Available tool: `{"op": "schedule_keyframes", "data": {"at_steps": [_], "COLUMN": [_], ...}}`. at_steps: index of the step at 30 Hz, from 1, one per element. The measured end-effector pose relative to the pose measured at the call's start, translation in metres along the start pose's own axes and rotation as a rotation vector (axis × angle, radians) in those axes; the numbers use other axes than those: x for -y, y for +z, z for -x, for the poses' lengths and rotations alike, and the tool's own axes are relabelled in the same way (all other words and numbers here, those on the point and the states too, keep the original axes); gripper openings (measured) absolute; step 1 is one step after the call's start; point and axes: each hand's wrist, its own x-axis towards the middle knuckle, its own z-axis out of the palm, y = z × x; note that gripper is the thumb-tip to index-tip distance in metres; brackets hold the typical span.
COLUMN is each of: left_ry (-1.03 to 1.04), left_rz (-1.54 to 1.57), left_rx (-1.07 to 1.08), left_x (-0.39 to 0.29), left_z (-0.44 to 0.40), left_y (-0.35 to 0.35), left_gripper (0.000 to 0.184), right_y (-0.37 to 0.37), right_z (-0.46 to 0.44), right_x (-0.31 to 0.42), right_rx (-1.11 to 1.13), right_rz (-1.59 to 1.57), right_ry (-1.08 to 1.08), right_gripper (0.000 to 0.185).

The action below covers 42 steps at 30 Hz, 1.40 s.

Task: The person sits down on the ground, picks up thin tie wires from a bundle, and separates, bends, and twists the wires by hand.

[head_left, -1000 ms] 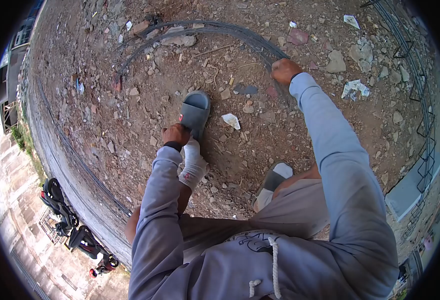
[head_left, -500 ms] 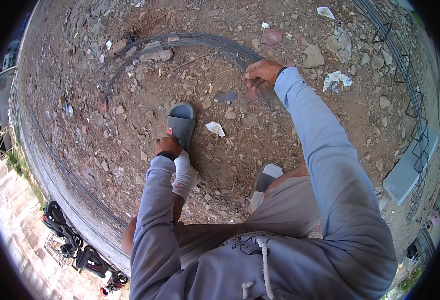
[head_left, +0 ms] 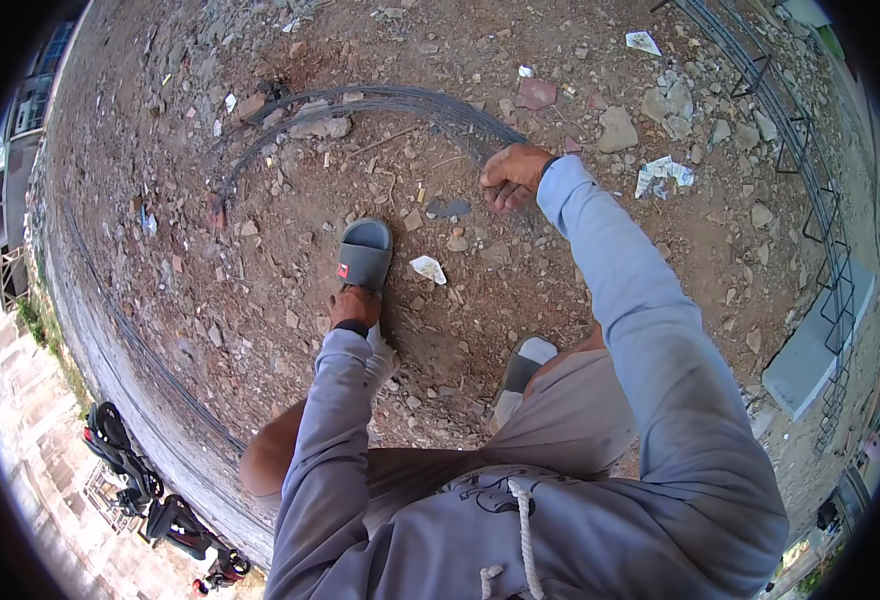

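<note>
Up close, the hoodie is filling the bottom of the view, its cord dangling, and the shorts are spreading over bent knees. The right sandal is resting on the ground. Further out, the left hand is lying over the back of the left sandal's strap, fingers bending downward; whether they're pinching anything, I can't tell. Just right of that sandal, a white scrap is lying on the dirt.

Out ahead, the right hand is hanging at the near end of the wires, fingers curling in toward the palm and pressing together; whether strands are sitting between them, the hand is hiding. The wires are arching leftward across the rubble. They're looking thin, stiff and springy, light singly but weightier bunched, hardly fragile, probably whippy and sharp at the tips. The sensible hold is looking like a full fist where the strands are bunching, a little back from the ends.

Beyond, a pale stone and crumpled paper are lying right of the hand. At the far right, a bar cage is running past a grey slab; at the far left, motorbikes are standing on paving.
</note>
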Motion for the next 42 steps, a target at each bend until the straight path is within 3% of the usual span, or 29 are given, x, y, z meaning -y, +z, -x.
{"op": "schedule_keyframes", "data": {"at_steps": [4, 7, 9, 11, 14, 17, 26, 29, 30, 33, 36, 42], "left_ry": [-0.07, 0.015, 0.115, 0.048, 0.128, 0.069, -0.045, -0.024, -0.018, -0.012, 0.035, 0.047], "left_rz": [0.037, 0.221, 0.58, 1.361, 1.368, 1.435, 1.709, 1.748, 1.734, 1.714, 1.722, 1.58], "left_rx": [0.165, 0.144, 0.089, 0.251, 0.281, 0.374, 0.448, 0.46, 0.462, 0.441, 0.391, 0.342], "left_x": [-0.02, -0.053, -0.083, -0.122, -0.165, -0.188, -0.179, -0.183, -0.185, -0.187, -0.181, -0.191], "left_z": [0.009, 0.014, 0.016, 0.018, 0.015, 0.016, 0.024, 0.025, 0.029, 0.039, 0.034, 0.028], "left_y": [-0.012, -0.041, -0.067, -0.088, -0.107, -0.113, -0.115, -0.117, -0.121, -0.119, -0.116, -0.104], "left_gripper": [0.043, 0.044, 0.045, 0.038, 0.03, 0.026, 0.015, 0.014, 0.014, 0.012, 0.009, 0.011], "right_y": [0.009, 0.021, 0.031, 0.038, 0.042, 0.039, 0.047, 0.043, 0.047, 0.055, 0.064, 0.053], "right_z": [0.003, 0.007, 0.015, 0.028, 0.027, 0.026, 0.021, 0.003, 0.022, 0.017, 0.026, 0.03], "right_x": [0.004, 0.011, 0.015, 0.026, 0.025, 0.023, -0.001, -0.021, -0.012, -0.018, -0.01, -0.023], "right_rx": [-0.071, -0.124, -0.14, -0.119, -0.153, -0.159, -0.24, -0.34, -0.479, -0.522, -0.52, -0.564], "right_rz": [0.05, 0.119, 0.166, 0.184, 0.054, 0.094, -0.084, 0.161, 0.429, 0.515, 0.387, 0.544], "right_ry": [-0.03, 0.059, 0.028, 0.006, -0.082, -0.1, -0.228, -0.303, -0.331, -0.348, -0.309, -0.307], "right_gripper": [0.016, 0.018, 0.017, 0.013, 0.018, 0.015, 0.014, 0.025, 0.024, 0.02, 0.017, 0.017]}}
